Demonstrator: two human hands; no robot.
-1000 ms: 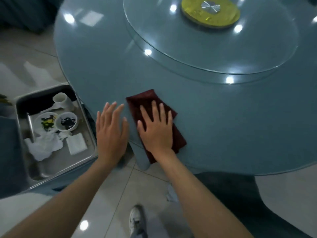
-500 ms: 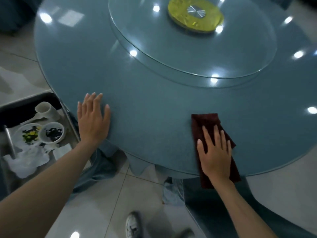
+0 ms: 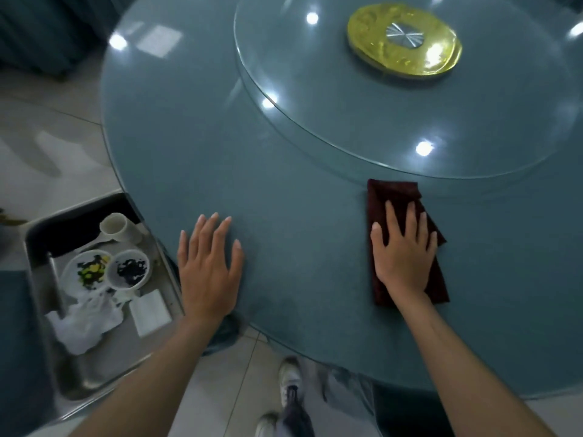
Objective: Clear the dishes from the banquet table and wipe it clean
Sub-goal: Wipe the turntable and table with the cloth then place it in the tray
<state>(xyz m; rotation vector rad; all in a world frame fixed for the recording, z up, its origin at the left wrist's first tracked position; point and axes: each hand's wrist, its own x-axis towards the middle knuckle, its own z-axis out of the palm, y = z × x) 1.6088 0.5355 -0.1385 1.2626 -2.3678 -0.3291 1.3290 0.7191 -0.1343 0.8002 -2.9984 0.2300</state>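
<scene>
1. Pressing down on a dark red cloth (image 3: 394, 193), the right hand (image 3: 403, 253) lies flat with its fingers straight and spread. Its grip is apart, with nothing curled round the fabric, and the palm covers the cloth's middle.
2. The cloth lies folded on the blue-grey tabletop (image 3: 284, 168) at 6 o'clock from the yellow hub (image 3: 403, 42). Its far end is just beside the rim of the glass turntable (image 3: 347, 99), and its near end shows on both sides of the wrist.
3. The left hand (image 3: 208, 272) rests palm-down on the bare tabletop at about 7 o'clock from the hub, near the edge. Its fingers are straight, its grip is apart and holds nothing, and it is well apart from the cloth.
4. A metal tray (image 3: 41, 241) sits off the tabletop at 8 o'clock, lower than the surface. It holds a white cup (image 3: 118, 228) at its 12 o'clock end and two small bowls (image 3: 129, 269) side by side with dark and yellow-green scraps. Crumpled white napkins (image 3: 85, 323) and a folded white square (image 3: 150, 312) lie at 6 o'clock from the bowls.
5. Pale shoes (image 3: 290, 376) stand on the tiled floor at the view's 6 o'clock.
</scene>
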